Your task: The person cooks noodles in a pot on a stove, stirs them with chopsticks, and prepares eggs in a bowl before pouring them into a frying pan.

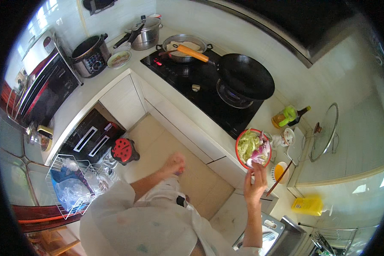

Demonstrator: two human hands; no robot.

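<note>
On the counter's edge stands a red-rimmed bowl [236,153] holding shredded pale green vegetable [248,144] and sliced purple onion [263,150]. My right hand [256,184] reaches to its near rim, fingertips beside a white piece [249,162]; whether they grip anything is unclear. Blurred and curled, my left hand [173,164] hangs over the floor in front of my body, away from the counter. A black wok [246,75] with a wooden handle [192,53] tilts over the right burner [233,94] of the black cooktop.
Right of the vegetables are a bowl of yellow liquid [279,171], chopsticks [279,178], an oil bottle [281,118] and a glass lid [324,137]. A steel pan [184,48] occupies the far burner. A red-topped stool [124,150] and wire basket [56,195] stand at left.
</note>
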